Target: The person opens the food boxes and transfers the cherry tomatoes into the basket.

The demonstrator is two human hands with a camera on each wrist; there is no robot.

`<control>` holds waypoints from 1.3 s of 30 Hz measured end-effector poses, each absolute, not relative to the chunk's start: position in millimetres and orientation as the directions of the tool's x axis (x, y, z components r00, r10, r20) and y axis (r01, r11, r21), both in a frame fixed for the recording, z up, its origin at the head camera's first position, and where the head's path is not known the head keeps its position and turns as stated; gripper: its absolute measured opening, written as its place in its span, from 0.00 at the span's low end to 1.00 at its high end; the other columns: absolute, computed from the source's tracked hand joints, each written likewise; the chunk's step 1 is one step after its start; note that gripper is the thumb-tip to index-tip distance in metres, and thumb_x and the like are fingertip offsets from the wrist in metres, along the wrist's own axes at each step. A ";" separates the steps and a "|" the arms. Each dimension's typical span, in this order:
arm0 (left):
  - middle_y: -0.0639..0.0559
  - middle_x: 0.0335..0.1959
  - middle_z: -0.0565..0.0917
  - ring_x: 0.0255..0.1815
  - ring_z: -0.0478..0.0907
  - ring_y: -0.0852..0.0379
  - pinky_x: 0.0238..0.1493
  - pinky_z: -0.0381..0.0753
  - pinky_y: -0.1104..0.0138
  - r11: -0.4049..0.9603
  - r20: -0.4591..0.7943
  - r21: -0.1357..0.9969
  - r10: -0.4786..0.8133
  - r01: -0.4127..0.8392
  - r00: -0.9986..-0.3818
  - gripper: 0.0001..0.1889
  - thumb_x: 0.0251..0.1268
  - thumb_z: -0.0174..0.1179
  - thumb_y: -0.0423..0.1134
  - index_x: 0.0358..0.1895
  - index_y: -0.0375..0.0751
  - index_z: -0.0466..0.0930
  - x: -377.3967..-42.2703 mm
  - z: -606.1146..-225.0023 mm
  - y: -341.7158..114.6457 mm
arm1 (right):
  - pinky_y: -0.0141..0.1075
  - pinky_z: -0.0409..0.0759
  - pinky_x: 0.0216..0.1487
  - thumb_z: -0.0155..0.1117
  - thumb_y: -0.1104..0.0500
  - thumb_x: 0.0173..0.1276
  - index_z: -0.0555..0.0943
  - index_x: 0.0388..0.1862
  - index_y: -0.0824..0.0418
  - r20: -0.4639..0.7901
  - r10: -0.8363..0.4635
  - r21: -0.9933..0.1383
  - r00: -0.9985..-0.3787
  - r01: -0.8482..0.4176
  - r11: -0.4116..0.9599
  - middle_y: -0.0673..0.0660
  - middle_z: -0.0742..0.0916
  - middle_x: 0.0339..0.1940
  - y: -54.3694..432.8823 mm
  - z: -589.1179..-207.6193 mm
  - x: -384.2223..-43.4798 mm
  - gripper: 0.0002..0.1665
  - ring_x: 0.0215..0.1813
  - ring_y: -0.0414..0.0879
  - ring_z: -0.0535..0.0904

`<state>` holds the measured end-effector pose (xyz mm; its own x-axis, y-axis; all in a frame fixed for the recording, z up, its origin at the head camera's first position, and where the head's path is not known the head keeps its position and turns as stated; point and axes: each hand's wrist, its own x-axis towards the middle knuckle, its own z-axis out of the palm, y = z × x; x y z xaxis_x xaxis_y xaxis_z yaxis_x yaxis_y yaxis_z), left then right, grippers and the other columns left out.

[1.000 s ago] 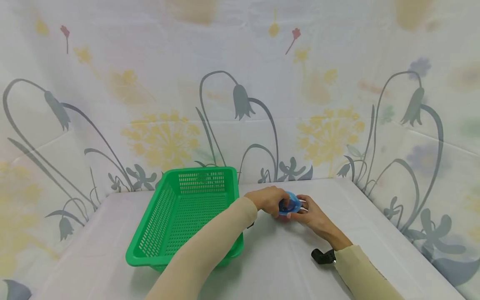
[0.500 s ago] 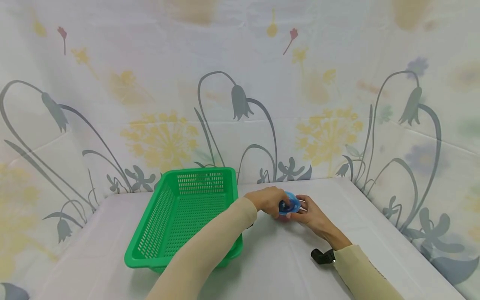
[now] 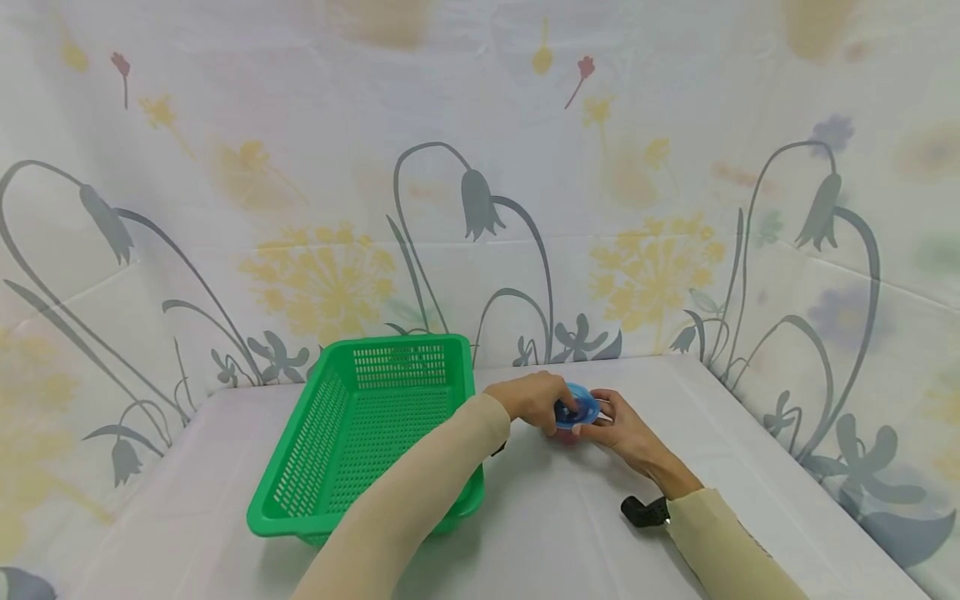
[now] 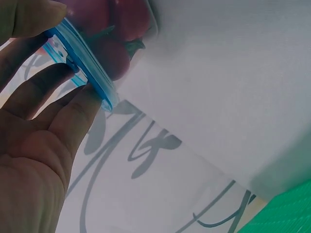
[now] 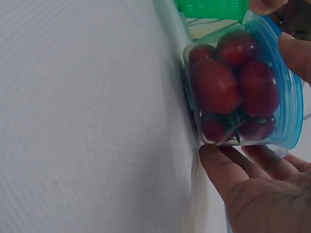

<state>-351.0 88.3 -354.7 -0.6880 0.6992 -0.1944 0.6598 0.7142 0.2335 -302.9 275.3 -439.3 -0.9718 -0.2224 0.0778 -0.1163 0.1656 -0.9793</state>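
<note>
A clear plastic food container (image 5: 210,41) holds several small red tomatoes (image 5: 214,87) with green stems, seen through its wall in the right wrist view. Its blue lid (image 3: 587,400) is on top. My left hand (image 3: 536,398) reaches over from the left and grips the lid, its fingertips bent against the top and rim. In the left wrist view the thumb and fingers meet the blue lid (image 4: 83,56) at its edge. From the right, my right hand (image 3: 630,433) holds the container, fingers round its side and thumb up at the lid's rim.
A green perforated plastic basket (image 3: 266,521) stands left of the container, with my left forearm crossing over its right side. White cloth (image 3: 592,542) covers the table. A flower-printed curtain (image 3: 480,275) rises behind. A black wrist device (image 3: 643,512) juts out beside the right sleeve.
Both hands stay at the container, with only slight finger shifts on the lid. The whole head view has drifted a little to the left.
</note>
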 end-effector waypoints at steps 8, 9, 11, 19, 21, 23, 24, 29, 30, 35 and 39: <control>0.56 0.56 0.79 0.50 0.72 0.62 0.51 0.75 0.66 0.706 -0.192 0.257 0.707 0.660 -0.681 0.25 0.51 0.71 0.37 0.56 0.58 0.82 -351.3 -354.5 86.0 | 0.38 0.75 0.57 0.70 0.63 0.59 0.50 0.69 0.68 0.053 -0.208 -0.984 -0.977 -0.086 0.154 0.72 0.63 0.70 273.0 -439.6 -304.5 0.48 0.69 0.65 0.62; 0.56 0.55 0.79 0.50 0.72 0.62 0.51 0.75 0.66 0.703 -0.191 0.257 0.709 0.663 -0.679 0.25 0.51 0.71 0.37 0.55 0.57 0.82 -351.4 -354.4 85.8 | 0.38 0.75 0.57 0.70 0.62 0.59 0.50 0.69 0.68 0.054 -0.207 -0.984 -0.977 -0.087 0.154 0.72 0.63 0.70 272.9 -439.6 -304.3 0.48 0.69 0.65 0.63; 0.57 0.55 0.79 0.52 0.71 0.62 0.52 0.74 0.66 0.698 -0.190 0.256 0.715 0.669 -0.673 0.24 0.51 0.71 0.37 0.55 0.57 0.82 -351.6 -354.1 85.3 | 0.37 0.76 0.56 0.70 0.62 0.59 0.51 0.69 0.68 0.053 -0.207 -0.986 -0.977 -0.085 0.147 0.72 0.64 0.70 273.0 -439.6 -304.0 0.48 0.69 0.64 0.63; 0.57 0.55 0.79 0.52 0.71 0.62 0.52 0.75 0.66 0.697 -0.197 0.260 0.715 0.668 -0.670 0.24 0.51 0.71 0.36 0.54 0.56 0.83 -351.0 -353.9 84.5 | 0.36 0.76 0.55 0.70 0.63 0.60 0.50 0.68 0.69 0.033 -0.216 -0.990 -0.976 -0.061 0.126 0.71 0.64 0.70 272.2 -438.3 -302.2 0.47 0.68 0.63 0.65; 0.57 0.55 0.79 0.51 0.71 0.62 0.51 0.75 0.66 0.696 -0.198 0.265 0.716 0.667 -0.669 0.23 0.51 0.71 0.36 0.54 0.56 0.83 -350.8 -353.8 84.3 | 0.38 0.76 0.56 0.70 0.62 0.60 0.51 0.68 0.69 0.030 -0.210 -0.988 -0.977 -0.061 0.142 0.71 0.64 0.70 272.4 -437.9 -301.9 0.46 0.68 0.63 0.64; 0.57 0.55 0.79 0.51 0.72 0.63 0.51 0.75 0.66 0.695 -0.197 0.267 0.718 0.668 -0.668 0.23 0.51 0.70 0.35 0.54 0.56 0.83 -350.4 -353.4 84.2 | 0.41 0.75 0.58 0.70 0.61 0.60 0.51 0.68 0.69 0.032 -0.205 -0.984 -0.978 -0.067 0.164 0.72 0.64 0.70 273.0 -437.6 -301.3 0.46 0.69 0.65 0.63; 0.57 0.55 0.79 0.51 0.72 0.63 0.51 0.75 0.66 0.697 -0.197 0.266 0.716 0.666 -0.670 0.23 0.52 0.70 0.36 0.54 0.57 0.83 -350.2 -353.2 84.2 | 0.42 0.74 0.58 0.70 0.61 0.60 0.52 0.68 0.69 0.032 -0.201 -0.983 -0.979 -0.068 0.172 0.72 0.64 0.70 273.5 -437.4 -300.9 0.46 0.69 0.66 0.62; 0.55 0.56 0.78 0.51 0.71 0.61 0.51 0.75 0.64 0.698 -0.189 0.250 0.715 0.671 -0.673 0.24 0.52 0.71 0.38 0.55 0.60 0.82 -349.4 -354.0 84.8 | 0.44 0.73 0.60 0.70 0.61 0.60 0.51 0.68 0.69 0.039 -0.209 -0.983 -0.977 -0.075 0.165 0.72 0.62 0.70 276.9 -436.8 -299.6 0.47 0.69 0.67 0.61; 0.55 0.56 0.78 0.52 0.71 0.60 0.51 0.75 0.64 0.697 -0.186 0.246 0.716 0.673 -0.673 0.24 0.52 0.71 0.40 0.56 0.60 0.81 -349.3 -354.5 85.1 | 0.44 0.73 0.60 0.70 0.61 0.60 0.51 0.69 0.69 0.041 -0.216 -0.984 -0.975 -0.077 0.160 0.72 0.62 0.71 277.5 -437.0 -299.6 0.47 0.69 0.67 0.61; 0.59 0.57 0.77 0.55 0.70 0.61 0.53 0.74 0.66 0.680 -0.167 0.245 0.731 0.690 -0.661 0.26 0.50 0.73 0.45 0.57 0.58 0.80 -349.5 -356.6 86.5 | 0.40 0.74 0.59 0.71 0.61 0.59 0.48 0.71 0.69 0.054 -0.248 -0.985 -0.967 -0.093 0.147 0.72 0.59 0.72 279.0 -439.4 -300.3 0.51 0.71 0.65 0.60; 0.58 0.54 0.79 0.54 0.72 0.61 0.52 0.75 0.68 0.660 -0.156 0.275 0.749 0.699 -0.644 0.26 0.50 0.73 0.44 0.57 0.53 0.81 -349.9 -356.5 87.5 | 0.37 0.75 0.57 0.70 0.62 0.59 0.48 0.72 0.70 0.083 -0.261 -0.983 -0.962 -0.122 0.137 0.73 0.59 0.72 279.2 -439.7 -301.1 0.52 0.71 0.66 0.59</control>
<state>-349.9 87.5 -356.5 -0.6444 0.7485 -0.1563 0.6994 0.6596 0.2751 -301.1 279.2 -439.7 -0.9616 -0.2615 0.0834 -0.1224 0.1367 -0.9830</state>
